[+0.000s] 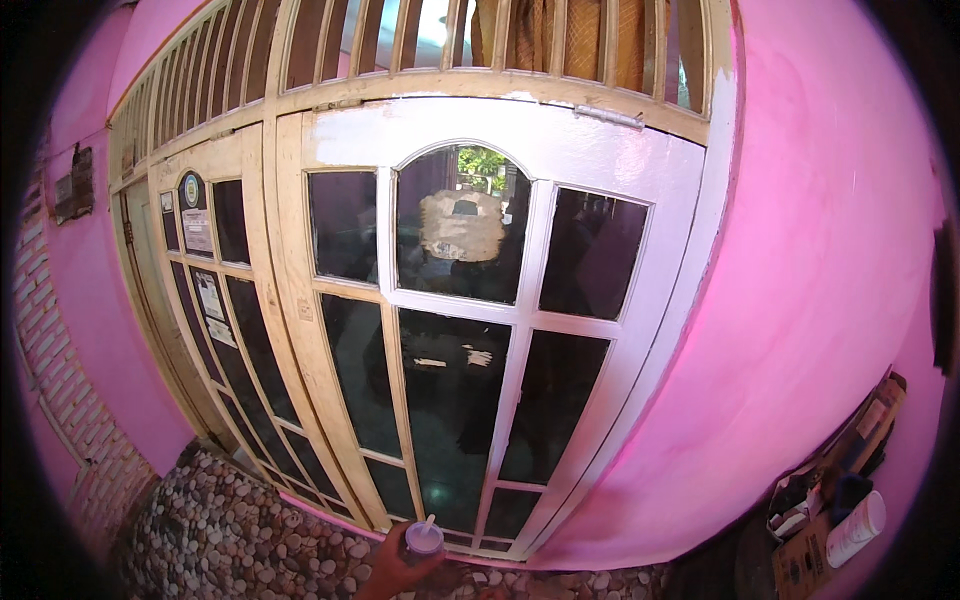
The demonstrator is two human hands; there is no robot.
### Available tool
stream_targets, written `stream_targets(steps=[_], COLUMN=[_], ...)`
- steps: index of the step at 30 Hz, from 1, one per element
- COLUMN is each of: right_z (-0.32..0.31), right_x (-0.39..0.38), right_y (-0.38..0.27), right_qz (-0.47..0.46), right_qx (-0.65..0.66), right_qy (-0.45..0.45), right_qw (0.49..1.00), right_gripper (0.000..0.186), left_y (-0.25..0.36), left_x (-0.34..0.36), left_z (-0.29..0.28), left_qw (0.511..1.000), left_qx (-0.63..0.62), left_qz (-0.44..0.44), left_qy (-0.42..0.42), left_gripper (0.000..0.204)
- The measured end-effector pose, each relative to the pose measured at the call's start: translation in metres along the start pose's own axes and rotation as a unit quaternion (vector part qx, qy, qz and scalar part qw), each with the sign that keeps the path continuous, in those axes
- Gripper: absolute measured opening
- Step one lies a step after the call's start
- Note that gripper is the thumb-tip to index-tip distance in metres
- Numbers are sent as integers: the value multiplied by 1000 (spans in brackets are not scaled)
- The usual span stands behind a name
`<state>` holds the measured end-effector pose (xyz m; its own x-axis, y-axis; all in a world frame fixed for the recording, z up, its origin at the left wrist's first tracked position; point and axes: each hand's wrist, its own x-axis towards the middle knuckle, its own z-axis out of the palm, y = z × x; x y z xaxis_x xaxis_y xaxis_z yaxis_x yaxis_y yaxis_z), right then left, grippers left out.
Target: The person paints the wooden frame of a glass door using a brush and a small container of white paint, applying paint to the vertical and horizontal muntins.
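Low in the head view, my left hand (393, 572) is closed around a small round cup (424, 541). Pale lilac-white stuff shows inside the cup. A short pale stick (429, 523) leans up out of it; whether it is a brush handle I cannot tell. In front of the hand stands a glazed wooden door (625, 150). White, wet-looking paint covers its top rail, right stile and some of the middle bars. Its left stile (297, 220) and lower left bars are cream. My right hand is out of view.
A second cream door leaf (262, 300) with stickers stands on the left, slatted vents (400, 35) above. Pink walls (800, 250) flank the doors. Pebbled paving (240, 540) lies below. At lower right are a cardboard box (803, 560) and a white container (856, 528).
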<state>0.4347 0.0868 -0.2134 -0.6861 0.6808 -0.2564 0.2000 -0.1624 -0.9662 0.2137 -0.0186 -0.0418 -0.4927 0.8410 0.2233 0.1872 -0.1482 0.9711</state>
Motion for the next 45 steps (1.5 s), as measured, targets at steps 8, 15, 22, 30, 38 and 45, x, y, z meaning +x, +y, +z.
stream_targets(steps=[8,15,22,30,38,45], right_z=[26,49,65,113,120,111], right_x=[4,3,3,-17,-5,12], right_y=[-1,3,-40,-157,-199,-230], right_qz=[4,-1,-126,-204,-263,-261], right_qx=[7,21,-32,62,34,53], right_qy=[50,125,248,311,324,308], right_qw=[999,992,960,926,908,913], right_gripper=[41,44,39,29,23,17], left_y=[-42,-31,-24,-32,-46,-53], left_x=[4,9,21,31,40,51], left_z=[-34,-57,-83,-117,-140,-131], left_qw=[1000,999,999,993,994,996], left_qx=[15,19,-11,16,-25,6], left_qz=[14,24,19,-18,-7,4], left_qy=[-4,-9,-48,-115,-103,-84], left_gripper=[76,66,63,69,77,77])
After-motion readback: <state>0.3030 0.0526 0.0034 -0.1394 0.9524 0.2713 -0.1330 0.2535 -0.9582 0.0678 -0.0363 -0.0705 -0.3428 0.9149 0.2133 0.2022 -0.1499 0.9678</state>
